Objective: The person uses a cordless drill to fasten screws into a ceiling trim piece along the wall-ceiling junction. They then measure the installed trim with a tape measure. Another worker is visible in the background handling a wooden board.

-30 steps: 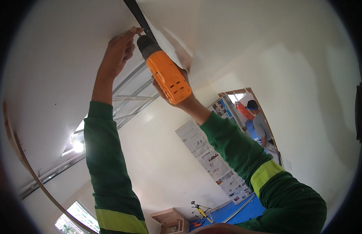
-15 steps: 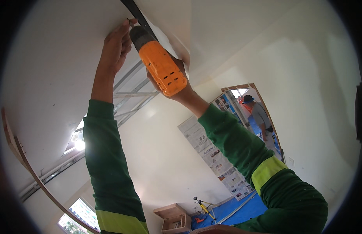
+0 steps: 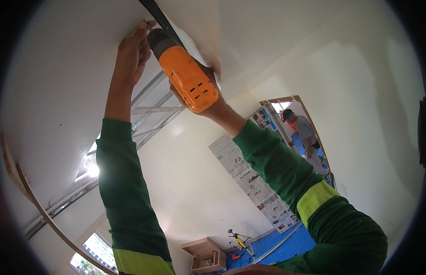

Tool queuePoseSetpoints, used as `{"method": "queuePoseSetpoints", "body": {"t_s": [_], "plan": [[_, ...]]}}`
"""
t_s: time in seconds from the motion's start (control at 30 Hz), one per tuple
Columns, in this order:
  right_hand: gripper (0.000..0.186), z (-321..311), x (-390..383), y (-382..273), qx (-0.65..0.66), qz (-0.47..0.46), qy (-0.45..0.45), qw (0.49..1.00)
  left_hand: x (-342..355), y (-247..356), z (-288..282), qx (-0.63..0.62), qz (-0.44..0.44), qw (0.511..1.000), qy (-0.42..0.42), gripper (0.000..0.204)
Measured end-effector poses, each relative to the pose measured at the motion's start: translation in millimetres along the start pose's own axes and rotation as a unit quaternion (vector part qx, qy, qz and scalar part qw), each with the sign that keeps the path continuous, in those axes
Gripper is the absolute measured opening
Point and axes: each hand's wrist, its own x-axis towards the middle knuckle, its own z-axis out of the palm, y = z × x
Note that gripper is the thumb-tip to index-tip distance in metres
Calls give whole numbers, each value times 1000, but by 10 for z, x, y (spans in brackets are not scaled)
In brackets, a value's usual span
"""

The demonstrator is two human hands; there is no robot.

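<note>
Orange drill (image 3: 188, 78) fills right hand (image 3: 215, 109) beside black strip's edge (image 3: 163, 18), left hand (image 3: 130, 56) apparently pinching its bit (image 3: 149, 26).

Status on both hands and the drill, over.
Right hand gripping orange power drill, chuck upward. Left hand at drill's front end, grip unclear. Black strip close beside chuck, contact unclear.

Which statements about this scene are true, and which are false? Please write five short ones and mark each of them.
1. The right hand holds the drill. True.
2. The drill's body is blue. False: it is orange.
3. The left hand is raised near the drill's front end. True.
4. The sleeves are plain white. False: they are green, with yellow-green bands.
5. A person in grey is visible through the doorway. True.
</note>
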Motion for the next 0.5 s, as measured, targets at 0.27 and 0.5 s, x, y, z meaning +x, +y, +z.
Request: {"method": "queuePoseSetpoints", "body": {"t_s": [0.27,0.5], "plan": [[54,32,32,74,143,120,-5,982,92,-38,7,-14,13,1000,6,41],[55,-20,114,45,-26,-22,25,999,167,-49,15,-22,-6,999,29,42]]}}
